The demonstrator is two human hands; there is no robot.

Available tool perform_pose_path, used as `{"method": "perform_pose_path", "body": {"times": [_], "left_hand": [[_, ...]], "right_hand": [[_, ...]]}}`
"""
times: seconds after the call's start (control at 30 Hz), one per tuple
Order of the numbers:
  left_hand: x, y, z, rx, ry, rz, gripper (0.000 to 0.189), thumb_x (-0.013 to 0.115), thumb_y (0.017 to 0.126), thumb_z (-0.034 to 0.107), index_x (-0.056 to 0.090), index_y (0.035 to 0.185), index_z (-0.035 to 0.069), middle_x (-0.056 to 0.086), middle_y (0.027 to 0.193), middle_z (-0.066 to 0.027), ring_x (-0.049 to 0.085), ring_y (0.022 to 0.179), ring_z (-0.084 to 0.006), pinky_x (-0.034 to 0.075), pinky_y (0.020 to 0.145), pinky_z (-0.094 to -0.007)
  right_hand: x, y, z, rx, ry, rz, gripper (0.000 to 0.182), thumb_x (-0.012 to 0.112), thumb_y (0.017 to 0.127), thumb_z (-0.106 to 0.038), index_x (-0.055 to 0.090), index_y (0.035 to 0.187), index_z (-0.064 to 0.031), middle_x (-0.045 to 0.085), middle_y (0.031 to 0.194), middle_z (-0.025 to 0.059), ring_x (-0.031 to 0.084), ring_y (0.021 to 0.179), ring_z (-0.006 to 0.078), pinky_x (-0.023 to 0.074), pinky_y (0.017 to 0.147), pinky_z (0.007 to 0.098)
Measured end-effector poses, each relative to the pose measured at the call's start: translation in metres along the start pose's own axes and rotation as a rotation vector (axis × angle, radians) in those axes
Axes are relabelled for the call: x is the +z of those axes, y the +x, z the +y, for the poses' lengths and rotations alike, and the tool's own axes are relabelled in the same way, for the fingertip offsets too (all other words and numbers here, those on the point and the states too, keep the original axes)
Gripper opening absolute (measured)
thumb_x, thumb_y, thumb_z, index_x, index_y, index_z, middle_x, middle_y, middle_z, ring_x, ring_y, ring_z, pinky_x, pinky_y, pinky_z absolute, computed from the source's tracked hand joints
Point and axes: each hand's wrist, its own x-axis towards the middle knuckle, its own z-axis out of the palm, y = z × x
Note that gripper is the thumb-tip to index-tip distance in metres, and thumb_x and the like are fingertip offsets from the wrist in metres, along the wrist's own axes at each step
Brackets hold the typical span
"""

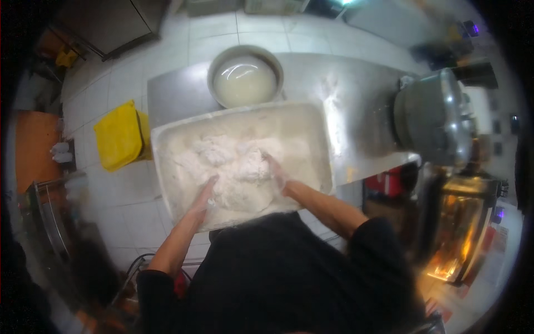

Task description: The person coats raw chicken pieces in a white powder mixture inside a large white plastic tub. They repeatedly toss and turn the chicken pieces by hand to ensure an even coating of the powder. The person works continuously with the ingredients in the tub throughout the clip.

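Before me lies a large rectangular tub (327, 154) spread with pale flour (292, 125). Several flour-coated lumps sit in it, one of them (215, 152) at the upper middle. My left hand (206, 194) is in the tub's lower left part, fingers pointing up beside the floury heap. At the right of another coated lump (252, 167), my right hand (277, 171) touches or nearly touches it, fingers extended. Flour covers part of both hands, and neither is closed around anything. What the lumps are under the flour cannot be told.
A round metal pot (212, 79) of cloudy liquid stands beyond the tub on the steel table (363, 96). A large metal vessel (434, 117) is at the table's right end. A yellow bin (119, 135) stands on the floor at left; a glowing glass-fronted appliance (459, 225) is at right.
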Motion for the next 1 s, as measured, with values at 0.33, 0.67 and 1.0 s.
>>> {"method": "perform_pose_path", "body": {"times": [0.33,0.67,1.0], "left_hand": [[0.100,0.043,-0.028,-0.130,-0.539,-0.254,0.056,0.048,0.101,0.048,0.047,0.139,0.007,0.052,0.133,-0.0120,0.052,0.121,-0.0246,0.039,0.106,-0.0419],[0.003,-0.047,0.035,0.046,0.915,0.347,0.054,0.053,0.097,0.049,0.067,0.119,0.001,0.065,0.121,-0.0203,0.057,0.118,-0.0303,0.040,0.102,-0.0483],[-0.058,0.130,0.012,0.560,1.306,0.939,0.076,0.055,0.094,0.049,0.031,0.153,0.006,0.054,0.128,-0.0337,0.059,0.110,-0.0468,0.042,0.098,-0.0595]], "right_hand": [[0.024,-0.011,-0.126,-0.373,-1.338,-0.077,0.077,0.050,0.092,-0.062,0.052,0.139,-0.0008,0.044,0.147,0.0256,0.042,0.138,0.0373,0.0314,0.116,0.0418],[0.005,-0.032,-0.092,-0.642,-1.022,0.197,0.064,0.064,0.090,-0.033,0.048,0.140,0.0032,0.053,0.139,0.0265,0.044,0.136,0.0370,0.0305,0.116,0.0421],[0.020,0.100,-0.050,-0.504,-1.356,0.077,0.055,0.039,0.101,-0.032,0.037,0.152,-0.0136,0.046,0.144,0.0284,0.044,0.134,0.0383,0.0275,0.114,0.0524]]}}
